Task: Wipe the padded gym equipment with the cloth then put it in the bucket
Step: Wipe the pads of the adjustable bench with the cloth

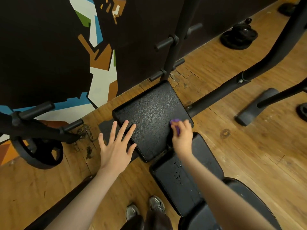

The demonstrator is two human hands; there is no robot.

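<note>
Head view shows my right hand (181,135) bunched round the purple cloth (176,125), pressing it onto the right edge of the black padded seat (149,117); only a scrap of purple shows past my knuckles, so most of the cloth is hidden in my fist. My left hand (114,145) is spread flat, fingers straight, its fingertips over the pad's left edge, though I cannot tell if they press down. I judge the cloth soft, light and limp, probably damp, since droplets sit on the nearer pad (179,178); it is best held balled in the palm so no loose corner drags. The vinyl looks pebbled and firm over give, likely a little slick where wet, so my strokes want steady downward pressure. The bench frame looks heavy enough not to shift. No bucket is in view, so I cannot say where the cloth goes after.
</note>
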